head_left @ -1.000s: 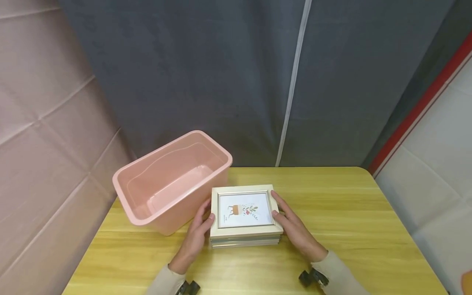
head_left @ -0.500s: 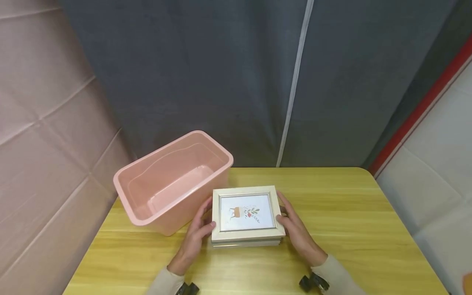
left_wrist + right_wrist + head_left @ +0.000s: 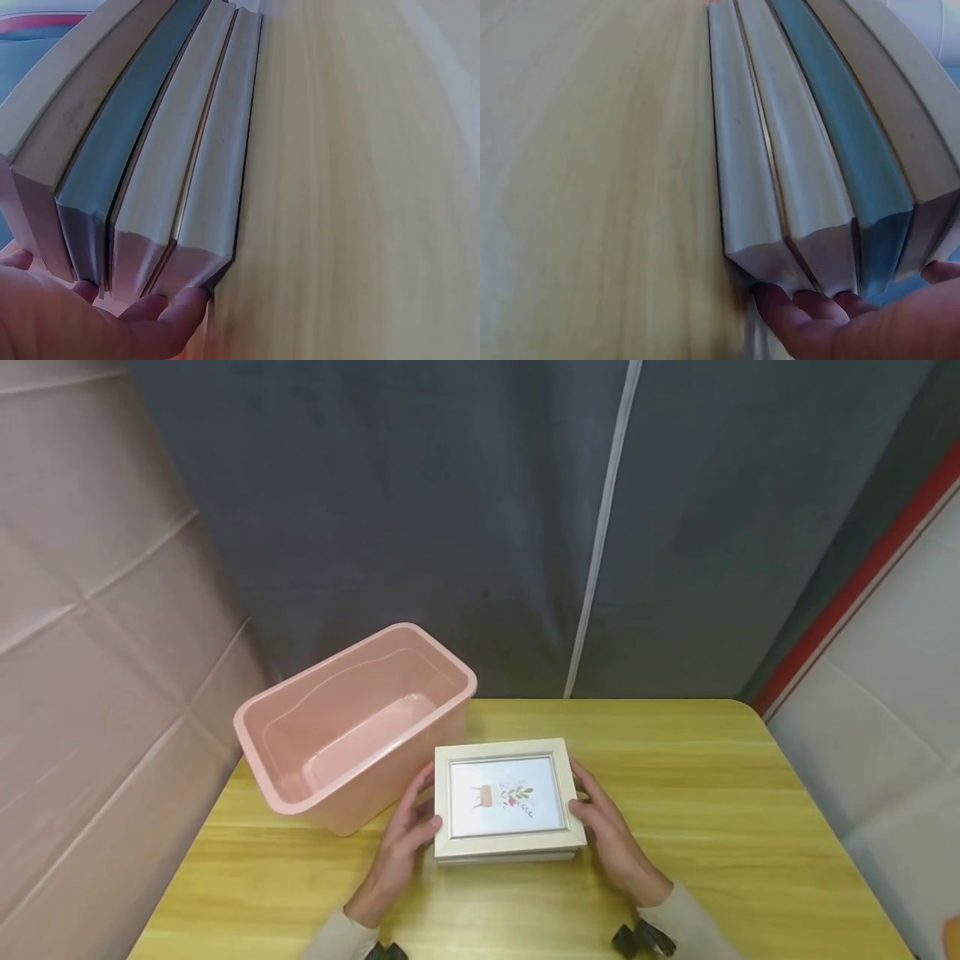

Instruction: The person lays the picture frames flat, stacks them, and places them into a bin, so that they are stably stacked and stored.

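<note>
A stack of picture frames (image 3: pixel 510 843) lies face up in front of me. A cream frame with a flower drawing (image 3: pixel 504 797) is on top; beneath it the wrist views show a beige one, a blue one (image 3: pixel 124 157) and two whitish ones (image 3: pixel 802 135). My left hand (image 3: pixel 397 847) holds the stack's left end, its thumb beside the top frame and fingertips spread down to the lowest frame. My right hand (image 3: pixel 611 839) grips the right end likewise, fingertips (image 3: pixel 769 292) at the bottom corner. Whether fingers reach underneath is hidden.
A pink plastic tub (image 3: pixel 356 727), with nothing seen inside, stands just left of and behind the stack. The yellow wooden table (image 3: pixel 712 802) extends to the right. Behind it hangs a grey curtain (image 3: pixel 420 510); pale panels flank both sides.
In the head view the stack has shifted slightly right and its top looks a little larger, with less of the lower frames' front edges showing. Both hands have stayed at its ends.
</note>
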A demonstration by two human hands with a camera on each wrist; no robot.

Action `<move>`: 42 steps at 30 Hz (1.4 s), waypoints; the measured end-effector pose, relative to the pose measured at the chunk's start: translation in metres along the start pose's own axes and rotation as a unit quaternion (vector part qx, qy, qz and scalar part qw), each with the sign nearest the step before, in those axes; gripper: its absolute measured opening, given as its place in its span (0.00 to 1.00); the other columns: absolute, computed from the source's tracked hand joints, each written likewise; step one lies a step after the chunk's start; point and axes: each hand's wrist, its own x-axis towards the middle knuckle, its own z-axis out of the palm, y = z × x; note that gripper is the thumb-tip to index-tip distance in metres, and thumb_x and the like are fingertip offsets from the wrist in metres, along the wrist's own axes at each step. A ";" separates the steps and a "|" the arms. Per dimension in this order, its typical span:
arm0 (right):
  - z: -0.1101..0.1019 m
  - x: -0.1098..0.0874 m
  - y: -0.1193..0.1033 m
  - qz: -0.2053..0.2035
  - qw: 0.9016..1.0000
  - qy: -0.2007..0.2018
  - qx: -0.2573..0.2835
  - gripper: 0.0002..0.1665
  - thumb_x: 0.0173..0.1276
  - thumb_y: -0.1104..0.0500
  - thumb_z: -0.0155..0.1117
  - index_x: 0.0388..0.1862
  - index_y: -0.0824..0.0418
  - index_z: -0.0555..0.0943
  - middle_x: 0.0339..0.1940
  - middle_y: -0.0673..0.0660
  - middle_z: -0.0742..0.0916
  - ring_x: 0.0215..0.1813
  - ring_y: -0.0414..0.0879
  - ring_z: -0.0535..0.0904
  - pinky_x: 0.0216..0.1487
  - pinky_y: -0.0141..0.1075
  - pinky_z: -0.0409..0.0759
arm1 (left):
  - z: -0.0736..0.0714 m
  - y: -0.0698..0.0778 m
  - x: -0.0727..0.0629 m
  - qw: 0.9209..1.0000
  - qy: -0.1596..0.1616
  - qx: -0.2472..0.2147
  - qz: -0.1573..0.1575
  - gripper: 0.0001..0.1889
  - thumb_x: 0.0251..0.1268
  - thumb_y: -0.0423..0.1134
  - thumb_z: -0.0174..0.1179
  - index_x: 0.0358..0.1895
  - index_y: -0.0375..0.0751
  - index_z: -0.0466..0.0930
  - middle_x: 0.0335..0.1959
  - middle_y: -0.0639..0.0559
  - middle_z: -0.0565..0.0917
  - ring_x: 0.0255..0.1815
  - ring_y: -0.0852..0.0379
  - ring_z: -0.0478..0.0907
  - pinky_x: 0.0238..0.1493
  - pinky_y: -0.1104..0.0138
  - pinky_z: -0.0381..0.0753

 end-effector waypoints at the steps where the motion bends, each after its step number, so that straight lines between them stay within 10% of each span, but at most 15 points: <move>1: -0.001 0.000 0.000 -0.001 1.000 0.000 0.001 0.38 0.85 0.55 0.44 0.89 0.46 0.51 0.76 0.64 0.68 0.71 0.58 0.67 0.66 0.43 0.75 | 0.000 0.000 0.000 1.000 -0.001 -0.003 -0.002 0.40 0.75 0.32 0.52 0.87 0.45 0.47 0.82 0.36 0.54 0.76 0.24 0.61 0.61 0.56 0.84; 14: -0.011 -0.010 -0.013 -0.003 1.000 0.016 -0.001 0.38 0.84 0.54 0.47 0.89 0.42 0.52 0.74 0.64 0.68 0.68 0.57 0.67 0.63 0.38 0.74 | 0.008 0.019 -0.005 0.999 -0.031 0.019 -0.027 0.42 0.78 0.36 0.51 0.89 0.54 0.41 0.81 0.39 0.51 0.73 0.29 0.62 0.62 0.50 0.79; 22: -0.017 -0.020 -0.028 -0.033 0.998 0.011 -0.056 0.37 0.87 0.53 0.47 0.89 0.38 0.52 0.79 0.63 0.67 0.70 0.56 0.68 0.66 0.39 0.73 | 0.015 0.044 -0.011 0.994 -0.024 0.102 -0.036 0.35 0.81 0.41 0.50 0.86 0.63 0.52 0.84 0.40 0.51 0.73 0.28 0.60 0.58 0.55 0.73; 35: -0.021 -0.025 -0.076 -0.065 0.994 0.012 -0.089 0.33 0.87 0.52 0.44 0.87 0.35 0.57 0.86 0.55 0.63 0.71 0.52 0.68 0.67 0.35 0.69 | 0.025 0.099 -0.019 0.997 -0.008 0.075 -0.027 0.35 0.82 0.38 0.48 0.87 0.61 0.52 0.80 0.43 0.53 0.60 0.50 0.71 0.48 0.67 0.79; 42: -0.018 -0.016 -0.105 -0.082 0.996 -0.014 -0.041 0.33 0.88 0.52 0.41 0.87 0.36 0.55 0.90 0.51 0.54 0.84 0.59 0.53 0.78 0.62 0.54 | 0.025 0.130 -0.017 0.999 -0.020 0.045 0.004 0.35 0.84 0.37 0.43 0.88 0.59 0.47 0.81 0.42 0.49 0.62 0.54 0.75 0.51 0.63 0.86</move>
